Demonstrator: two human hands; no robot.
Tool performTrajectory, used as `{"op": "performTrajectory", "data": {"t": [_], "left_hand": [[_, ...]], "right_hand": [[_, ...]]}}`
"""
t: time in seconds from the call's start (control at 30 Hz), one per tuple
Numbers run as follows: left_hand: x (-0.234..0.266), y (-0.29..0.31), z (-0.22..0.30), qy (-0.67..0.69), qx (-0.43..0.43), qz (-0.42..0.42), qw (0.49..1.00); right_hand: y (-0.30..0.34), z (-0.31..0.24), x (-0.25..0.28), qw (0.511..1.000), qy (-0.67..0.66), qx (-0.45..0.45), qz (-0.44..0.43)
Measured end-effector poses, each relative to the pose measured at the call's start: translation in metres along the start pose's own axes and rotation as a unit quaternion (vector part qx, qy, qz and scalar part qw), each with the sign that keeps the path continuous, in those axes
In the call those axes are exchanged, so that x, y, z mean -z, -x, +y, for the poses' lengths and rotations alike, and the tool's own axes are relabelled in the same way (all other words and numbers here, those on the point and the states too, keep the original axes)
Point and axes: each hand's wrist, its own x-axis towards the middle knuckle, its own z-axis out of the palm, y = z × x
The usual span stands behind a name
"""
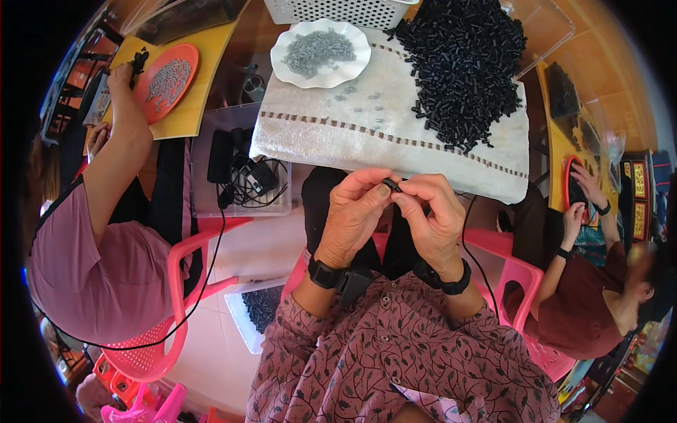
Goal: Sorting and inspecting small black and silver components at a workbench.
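Above my lap, just off the near edge of the cloth-covered table [331, 144], both hands meet fingertip to fingertip. A small black plastic piece [392, 185] is pinched between them. My left hand [357, 215] grips one end with thumb and forefinger, and my right hand [431, 215] grips the other end. The fingers cover part of it, so its exact kind cannot be made out. Beyond them lies a big heap of similar short black pieces [469, 70]. A white scalloped plate [280, 65] holds many small clear or grey pieces, and several more lie loose on the cloth.
Behind the plate stands a perforated grey basket [338, 13]. A clear bin [204, 201] with cables and adapters sits left of the table; a tub of black pieces [259, 310] is on the floor. Co-workers sit on either side, the left one beside an orange plate [189, 55].
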Motion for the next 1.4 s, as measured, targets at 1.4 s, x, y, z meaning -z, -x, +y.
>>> {"op": "performTrajectory", "data": {"t": [1.4], "left_hand": [[-0.004, 0.001, 0.011, -0.009, -0.016, -0.003, 1.0]], "right_hand": [[0.002, -0.01, -0.008, 0.987, -0.119, -0.108, -0.015]]}}
